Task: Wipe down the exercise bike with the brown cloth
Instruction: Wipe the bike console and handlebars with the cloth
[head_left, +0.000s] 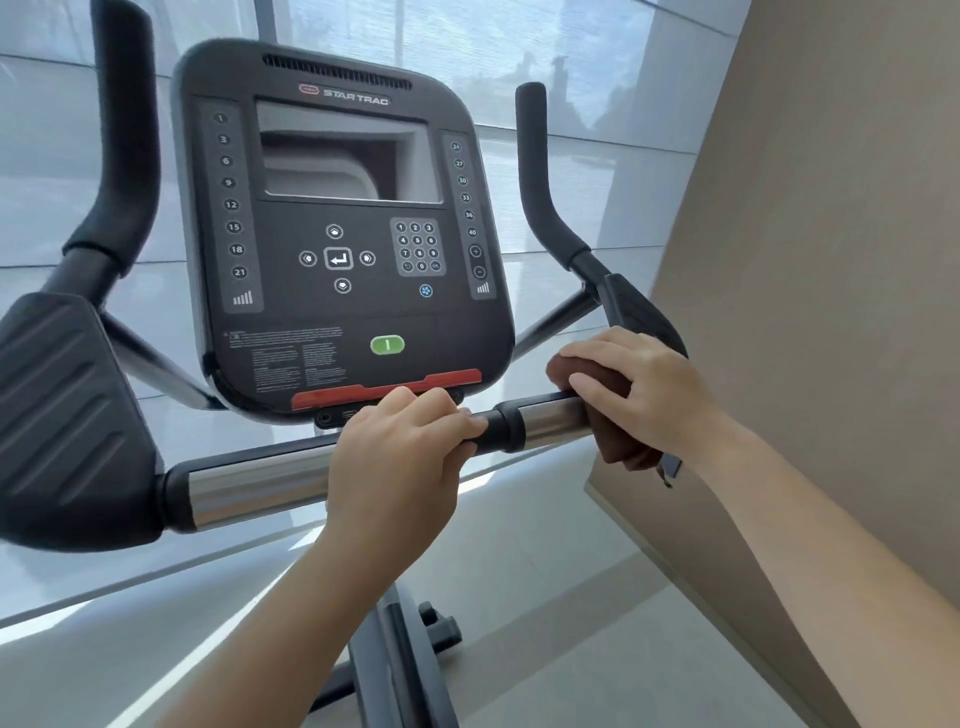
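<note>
My left hand (400, 457) clenches the exercise bike's crossbar (249, 483) just under the console, bracing the frame, I judge. My right hand (634, 395) grasps the brown cloth (618, 441), wrapped over the chrome grip (550, 421) by the right elbow pad (631, 312) to rub it all round. Beyond, the console (343, 228) reads "STAR TRAC", with keys 1 to 40, a keypad and a green start button (387, 345).
</note>
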